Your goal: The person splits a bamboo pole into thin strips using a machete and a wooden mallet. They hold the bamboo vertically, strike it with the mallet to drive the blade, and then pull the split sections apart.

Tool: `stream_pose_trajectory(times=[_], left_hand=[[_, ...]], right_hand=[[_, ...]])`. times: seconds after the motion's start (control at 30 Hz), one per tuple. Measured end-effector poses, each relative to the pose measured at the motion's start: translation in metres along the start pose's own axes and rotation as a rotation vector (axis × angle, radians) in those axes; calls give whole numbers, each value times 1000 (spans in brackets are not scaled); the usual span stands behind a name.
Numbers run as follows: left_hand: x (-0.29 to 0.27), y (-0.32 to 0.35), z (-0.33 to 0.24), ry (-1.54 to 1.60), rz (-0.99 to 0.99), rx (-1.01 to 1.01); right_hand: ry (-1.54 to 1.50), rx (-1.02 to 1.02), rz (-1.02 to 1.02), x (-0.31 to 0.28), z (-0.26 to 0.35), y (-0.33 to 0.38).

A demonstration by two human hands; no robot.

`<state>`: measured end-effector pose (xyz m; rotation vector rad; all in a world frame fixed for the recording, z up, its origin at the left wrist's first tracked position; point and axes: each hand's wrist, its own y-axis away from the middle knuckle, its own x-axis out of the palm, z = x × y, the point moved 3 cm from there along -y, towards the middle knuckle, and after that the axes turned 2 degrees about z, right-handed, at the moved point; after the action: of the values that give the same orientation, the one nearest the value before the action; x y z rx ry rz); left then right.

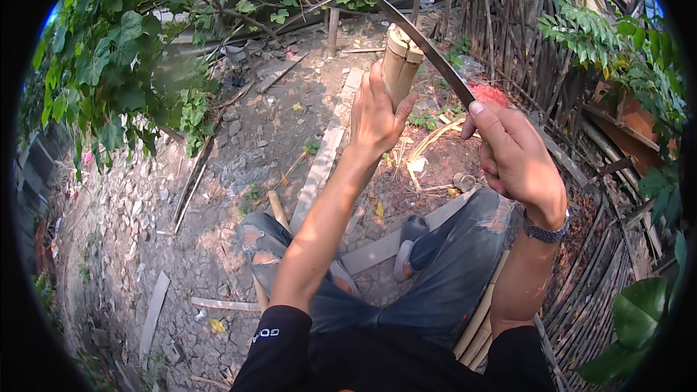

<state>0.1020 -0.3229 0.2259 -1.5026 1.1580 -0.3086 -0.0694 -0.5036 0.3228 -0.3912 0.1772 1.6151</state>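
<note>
My left hand (376, 120) is closed around a thick piece of bamboo (401, 62), held upright in front of me. Cracks run through the bamboo's pale top end. In my right hand (514, 149) is a machete (441, 64), its handle mostly hidden in the fist. The long dark blade slants up and to the left, passing close by the bamboo's top right edge. Whether blade and bamboo touch, I cannot tell.
Pale bamboo strips (428, 147) and a red pile (490, 94) lie on the ground ahead. A plank (319, 170) stretches forward. Bamboo poles (483, 323) lie beside my right leg. A stick fence (501, 18) stands at far right; leafy branches (120, 43) hang at left.
</note>
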Motion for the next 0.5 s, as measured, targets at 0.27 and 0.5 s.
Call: stream_pose_trajectory(times=[0.27,0.5], left_hand=[[-3,-4,1,22,48,14],[-4,-1,1,3,78,22]], right_hand=[[29,-9,98,-16,-4,-7],[57,-15,107,-20,-8,-3]])
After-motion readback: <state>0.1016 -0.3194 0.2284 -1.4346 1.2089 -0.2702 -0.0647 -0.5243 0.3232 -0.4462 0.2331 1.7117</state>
